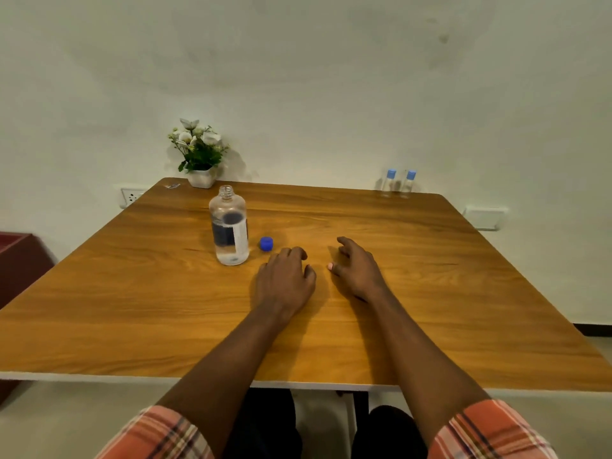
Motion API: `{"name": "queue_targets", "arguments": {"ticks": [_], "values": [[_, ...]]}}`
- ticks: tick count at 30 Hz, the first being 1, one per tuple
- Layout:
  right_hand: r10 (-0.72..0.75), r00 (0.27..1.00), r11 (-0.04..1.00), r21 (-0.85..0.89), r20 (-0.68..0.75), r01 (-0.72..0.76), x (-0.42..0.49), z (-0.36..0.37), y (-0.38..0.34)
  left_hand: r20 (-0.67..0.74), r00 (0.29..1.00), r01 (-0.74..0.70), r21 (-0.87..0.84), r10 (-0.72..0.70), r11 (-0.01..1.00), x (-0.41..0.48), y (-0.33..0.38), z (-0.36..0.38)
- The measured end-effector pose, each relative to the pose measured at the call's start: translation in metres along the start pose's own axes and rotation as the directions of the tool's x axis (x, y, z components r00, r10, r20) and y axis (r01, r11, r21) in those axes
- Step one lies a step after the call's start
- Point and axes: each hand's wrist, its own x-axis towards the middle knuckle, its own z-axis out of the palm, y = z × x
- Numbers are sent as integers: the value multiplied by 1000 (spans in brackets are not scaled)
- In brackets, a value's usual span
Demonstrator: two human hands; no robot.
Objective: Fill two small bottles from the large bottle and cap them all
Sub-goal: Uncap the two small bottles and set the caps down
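**A:** Nearest first: what are the hands doing?

**B:** The left hand and right hand both lie on the brown wooden tabletop, close together. Each grip is slack, with fingers loosely bent and holding nothing.

**A:** And just past them?

**B:** A small blue screw cap lies near the left fingertips. Just beside it the large clear plastic bottle stands upright with its mouth open. I can't read the liquid level.

**A:** How would it handle?

**B:** Probably thin-walled and light. A hard squeeze could slop liquid out of the open neck. I'd wrap the grip around the labelled middle, where it looks less slippery.

**A:** Further back?

**B:** The two small clear bottles with pale blue caps stand side by side at the far right edge, well apart from the hands and both capped. They look light and easy to tip, so I'd pinch the body low while twisting the cap. A white pot of flowers sits far left.
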Motion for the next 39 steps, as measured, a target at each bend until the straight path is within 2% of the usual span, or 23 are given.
{"name": "queue_targets", "arguments": {"ticks": [9,15,21,25,30,34,39], "values": [[126,976,992,35,-177,-122,39,-41,50,114,992,-63,17,61,998,61,50,34],[185,951,981,-4,-248,-192,119,-63,89,152,977,-166,81,152,983,144,76,78],[197,924,977,-14,-328,-214,195,-68,113,217,963,-201,182,160,963,212,76,120],[194,907,980,37,-374,-195,241,-67,121,221,968,-166,192,122,967,251,74,140],[218,880,975,60,-421,-213,281,-60,122,221,962,-209,208,162,956,283,77,161],[240,853,969,61,-464,-239,301,-57,123,197,960,-240,208,200,948,300,77,173],[255,822,962,48,-509,-268,314,-53,122,208,962,-221,205,178,953,308,71,181]]}}
